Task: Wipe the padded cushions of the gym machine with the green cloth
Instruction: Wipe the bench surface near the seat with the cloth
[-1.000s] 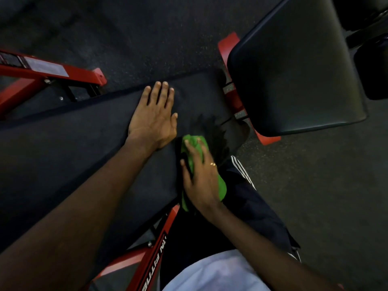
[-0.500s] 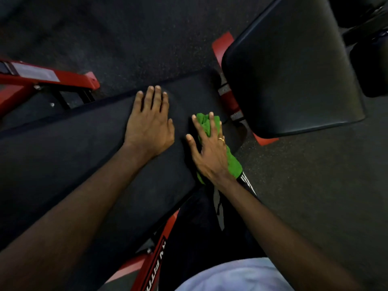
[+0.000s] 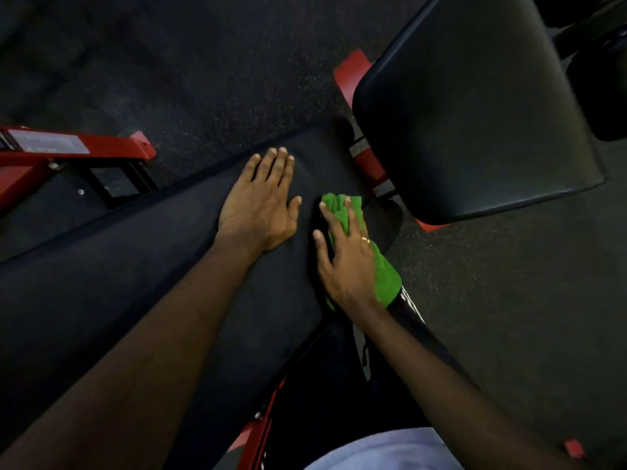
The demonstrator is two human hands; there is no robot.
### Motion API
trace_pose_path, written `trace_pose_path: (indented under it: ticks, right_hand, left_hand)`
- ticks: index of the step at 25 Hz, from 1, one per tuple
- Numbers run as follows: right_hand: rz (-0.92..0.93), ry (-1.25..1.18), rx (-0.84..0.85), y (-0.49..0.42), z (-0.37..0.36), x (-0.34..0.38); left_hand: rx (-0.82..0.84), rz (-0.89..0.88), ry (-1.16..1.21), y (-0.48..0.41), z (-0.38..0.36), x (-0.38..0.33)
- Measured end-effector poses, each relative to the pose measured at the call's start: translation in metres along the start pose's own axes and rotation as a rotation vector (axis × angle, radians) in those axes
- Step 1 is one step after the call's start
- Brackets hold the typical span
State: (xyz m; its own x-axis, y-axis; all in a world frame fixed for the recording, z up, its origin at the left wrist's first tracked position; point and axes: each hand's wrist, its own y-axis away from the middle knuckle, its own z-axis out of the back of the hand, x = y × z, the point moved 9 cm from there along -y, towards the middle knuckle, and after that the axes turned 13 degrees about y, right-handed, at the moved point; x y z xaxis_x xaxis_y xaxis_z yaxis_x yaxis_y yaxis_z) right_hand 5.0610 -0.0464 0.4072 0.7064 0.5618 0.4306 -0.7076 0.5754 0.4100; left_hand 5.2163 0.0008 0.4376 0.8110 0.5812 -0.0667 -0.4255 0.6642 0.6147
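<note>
A long black padded cushion (image 3: 142, 266) runs from the lower left to the centre. My left hand (image 3: 261, 205) lies flat on it, fingers together, holding nothing. Just to its right, my right hand (image 3: 346, 256) presses the bunched green cloth (image 3: 383, 276) onto the cushion's right end, fingers spread over it. Part of the cloth sticks out past the fingertips and beside the wrist. A second black padded cushion (image 3: 475, 106) stands tilted at the upper right, apart from both hands.
The machine's red frame (image 3: 78, 150) reaches in from the left, with red brackets (image 3: 353, 72) under the tilted pad. Dark speckled rubber floor (image 3: 210, 62) surrounds the machine. My dark trousers (image 3: 332, 385) and light shirt (image 3: 383, 452) fill the bottom.
My right hand has slid the green cloth forward along the cushion's right end, from near my leg up beside the left hand. The left hand stayed flat in place.
</note>
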Motion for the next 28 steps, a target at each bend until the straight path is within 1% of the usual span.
trace_pose_path:
  ticks: [1, 2, 4, 6, 7, 8, 9, 11, 13, 15, 16, 18, 21, 22, 23, 25, 27, 28]
  right_hand:
    - [0.025, -0.024, -0.003, 0.000, -0.002, -0.004]
    - [0.003, -0.055, -0.021, -0.009, -0.003, -0.015]
    - [-0.136, -0.086, -0.048, -0.041, -0.011, -0.045]
    - [-0.295, -0.098, -0.027, -0.074, -0.018, -0.073]
    - [-0.349, -0.103, 0.001, -0.081, -0.020, -0.080]
    - [-0.363, -0.097, 0.009, -0.080, -0.018, -0.078]
    - [-0.326, -0.076, -0.004, -0.071, -0.012, -0.069]
    - [-0.173, -0.039, -0.031, -0.036, -0.002, -0.033]
    - [-0.046, -0.064, -0.016, -0.002, 0.002, -0.003]
    - [-0.017, -0.109, -0.032, -0.010, -0.002, -0.003]
    - [-0.035, -0.117, -0.042, -0.026, -0.004, -0.012]
    - [-0.124, -0.098, -0.063, -0.064, -0.012, -0.039]
    - [-0.436, -0.075, 0.015, -0.098, -0.027, -0.086]
    - [-0.478, -0.071, 0.027, -0.098, -0.028, -0.090]
    - [-0.465, -0.063, 0.018, -0.093, -0.025, -0.087]
    - [-0.341, -0.037, -0.023, -0.069, -0.014, -0.069]
    - [-0.214, -0.065, -0.020, -0.033, -0.012, -0.053]
    - [-0.186, -0.076, -0.025, -0.025, -0.012, -0.052]
  left_hand:
    - [0.006, 0.001, 0.006, -0.001, -0.001, 0.000]
    - [0.011, 0.004, 0.012, 0.000, -0.002, 0.000]
    - [0.005, 0.011, 0.012, 0.000, -0.001, 0.000]
    - [0.004, 0.011, 0.006, -0.001, 0.000, 0.001]
    - [0.012, 0.010, 0.008, -0.001, -0.001, 0.000]
    - [0.020, 0.008, 0.010, -0.002, -0.002, -0.001]
    - [0.022, 0.006, 0.011, -0.002, -0.002, -0.001]
    - [0.018, 0.011, 0.015, -0.003, -0.002, 0.000]
    - [0.022, 0.014, 0.009, -0.003, -0.003, 0.001]
    - [0.023, 0.013, 0.002, -0.003, -0.004, 0.001]
    - [0.020, 0.013, 0.005, -0.002, -0.004, 0.001]
    - [0.014, 0.011, -0.002, -0.002, -0.004, 0.001]
    - [0.017, 0.019, -0.005, -0.002, -0.003, 0.001]
    - [0.013, 0.020, -0.012, -0.002, -0.003, 0.001]
    - [0.011, 0.015, -0.015, -0.002, -0.002, 0.000]
    - [0.012, 0.008, -0.015, -0.002, -0.002, -0.001]
    - [0.003, 0.009, -0.023, -0.002, -0.002, -0.001]
    - [-0.001, 0.012, -0.028, -0.001, -0.001, 0.000]
